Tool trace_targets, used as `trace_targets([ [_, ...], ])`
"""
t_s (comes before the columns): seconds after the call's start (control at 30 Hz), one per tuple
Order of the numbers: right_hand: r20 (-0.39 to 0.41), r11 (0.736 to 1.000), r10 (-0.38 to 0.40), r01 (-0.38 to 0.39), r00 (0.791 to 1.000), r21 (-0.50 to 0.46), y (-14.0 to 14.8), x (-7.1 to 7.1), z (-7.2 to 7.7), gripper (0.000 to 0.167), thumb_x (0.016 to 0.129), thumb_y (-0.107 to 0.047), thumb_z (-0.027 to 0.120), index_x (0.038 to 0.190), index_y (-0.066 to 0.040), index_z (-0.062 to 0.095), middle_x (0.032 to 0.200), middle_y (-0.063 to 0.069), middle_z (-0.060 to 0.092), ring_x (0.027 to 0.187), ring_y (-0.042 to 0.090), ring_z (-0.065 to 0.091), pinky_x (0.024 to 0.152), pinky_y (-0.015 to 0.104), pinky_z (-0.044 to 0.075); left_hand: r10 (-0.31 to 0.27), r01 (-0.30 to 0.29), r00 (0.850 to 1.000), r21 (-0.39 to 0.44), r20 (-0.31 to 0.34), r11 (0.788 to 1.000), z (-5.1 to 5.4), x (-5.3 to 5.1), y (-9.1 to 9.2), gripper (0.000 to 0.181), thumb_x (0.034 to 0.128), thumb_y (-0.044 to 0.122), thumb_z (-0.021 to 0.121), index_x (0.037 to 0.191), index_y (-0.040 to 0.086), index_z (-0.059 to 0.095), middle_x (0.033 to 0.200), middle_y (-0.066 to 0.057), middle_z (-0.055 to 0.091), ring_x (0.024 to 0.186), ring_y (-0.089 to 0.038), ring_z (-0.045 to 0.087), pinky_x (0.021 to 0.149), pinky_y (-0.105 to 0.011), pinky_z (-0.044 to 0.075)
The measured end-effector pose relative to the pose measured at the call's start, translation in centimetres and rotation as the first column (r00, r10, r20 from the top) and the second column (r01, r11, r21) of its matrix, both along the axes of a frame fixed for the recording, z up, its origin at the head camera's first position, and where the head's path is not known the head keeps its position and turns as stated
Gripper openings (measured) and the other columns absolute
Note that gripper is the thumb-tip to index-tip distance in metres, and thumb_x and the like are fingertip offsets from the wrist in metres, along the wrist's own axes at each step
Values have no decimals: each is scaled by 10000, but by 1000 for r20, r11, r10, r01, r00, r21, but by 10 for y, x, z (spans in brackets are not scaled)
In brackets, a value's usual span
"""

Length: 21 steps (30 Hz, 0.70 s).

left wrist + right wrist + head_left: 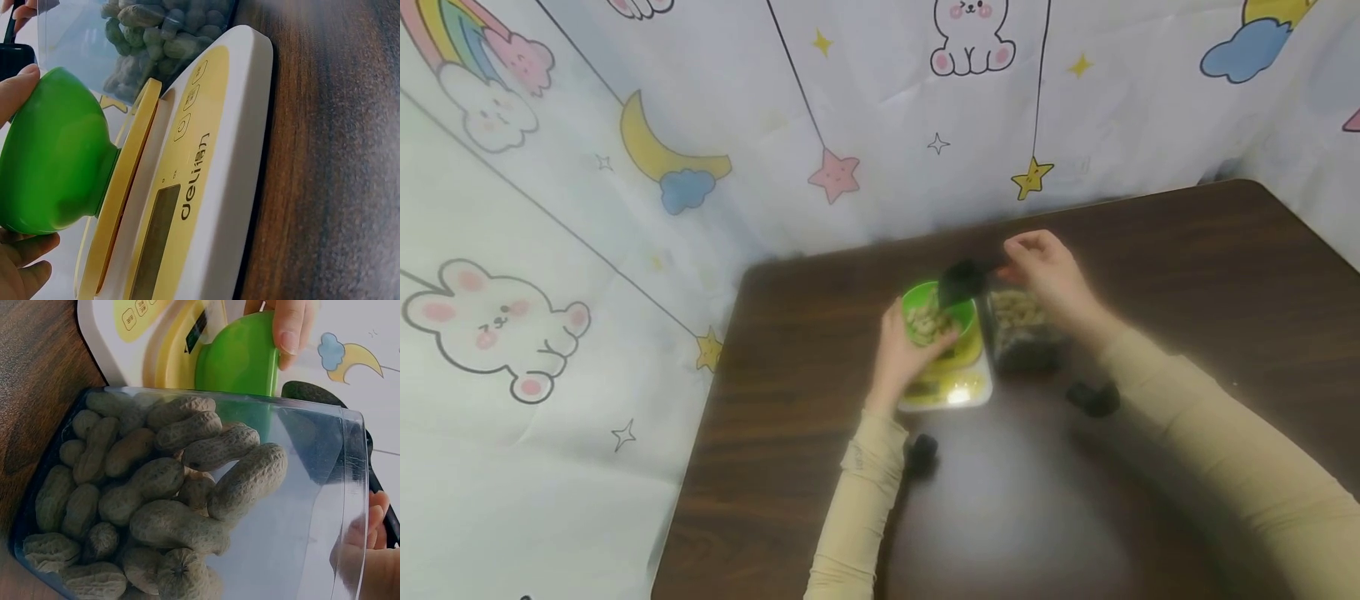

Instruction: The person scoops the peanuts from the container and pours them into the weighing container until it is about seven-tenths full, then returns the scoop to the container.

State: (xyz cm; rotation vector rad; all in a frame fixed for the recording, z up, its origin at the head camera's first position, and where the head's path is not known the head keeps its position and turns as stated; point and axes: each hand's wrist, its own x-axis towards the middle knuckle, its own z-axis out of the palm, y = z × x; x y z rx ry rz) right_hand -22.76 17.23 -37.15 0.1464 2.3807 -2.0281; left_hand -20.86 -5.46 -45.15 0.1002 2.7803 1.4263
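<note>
A green bowl with peanuts in it stands on the round yellow plate of a white and yellow kitchen scale. My left hand holds the bowl by its sides, thumb and fingers around it. My right hand grips the thin handle of a black scoop. The scoop's head is over the far right part of the bowl, tilted. What lies in the scoop cannot be made out. Right of the scale stands a clear plastic container partly filled with unshelled peanuts.
All stands on a dark brown wooden table. Behind it hangs a white cloth printed with stars, moons and bears. The wrist cameras show as black blocks by the sleeves.
</note>
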Motion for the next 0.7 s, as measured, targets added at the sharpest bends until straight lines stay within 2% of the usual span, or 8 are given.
trace_targets([
  [0.1,0,1000,5,-5,1000,3,0,0,0,363,905,-489,511,1122,-201,467,1043,-14,589,812,8,629,800,193,533,-3,3,1000,5,0,1000,1,0,0,1182,610,696,707,1503,182,128,1541,-99,213,1304,-283,417,1050,-533,395],
  [0.27,7,1000,6,-6,1000,10,2,1,0,394,900,-512,502,1138,-202,456,1072,-21,570,831,9,627,859,233,523,-11,11,1000,10,-7,1000,3,1,0,1178,615,689,708,1503,179,126,1537,-94,215,1291,-281,432,1040,-531,408],
  [0.37,0,1000,-9,9,1000,14,3,1,1,391,899,-517,500,1132,-206,458,1065,-24,569,817,11,622,832,225,527,-13,13,1000,2,-18,1000,3,1,0,1178,621,680,711,1505,175,116,1543,-98,197,1298,-281,423,1042,-525,409],
  [0.5,-19,994,-49,47,999,-94,4,1,5,339,894,-468,542,1089,-196,484,995,-40,579,756,28,615,750,194,542,-5,4,999,-32,-48,999,5,1,1,1161,633,659,717,1503,168,126,1551,-112,165,1344,-289,362,1066,-522,380],
  [0.6,-46,975,-78,66,996,-212,5,3,11,308,884,-421,583,1060,-181,503,960,-61,578,719,40,620,725,184,549,0,-3,998,-59,-60,998,8,0,2,1149,639,663,710,1504,188,123,1563,-93,136,1392,-284,284,1096,-525,335],
  [0.7,-88,957,-92,63,992,-284,7,6,19,301,881,-395,596,1054,-164,510,983,-74,570,704,42,629,706,166,548,-6,2,998,-69,-68,998,13,0,3,1144,644,685,688,1507,214,102,1574,-58,104,1424,-266,216,1121,-519,293],
])
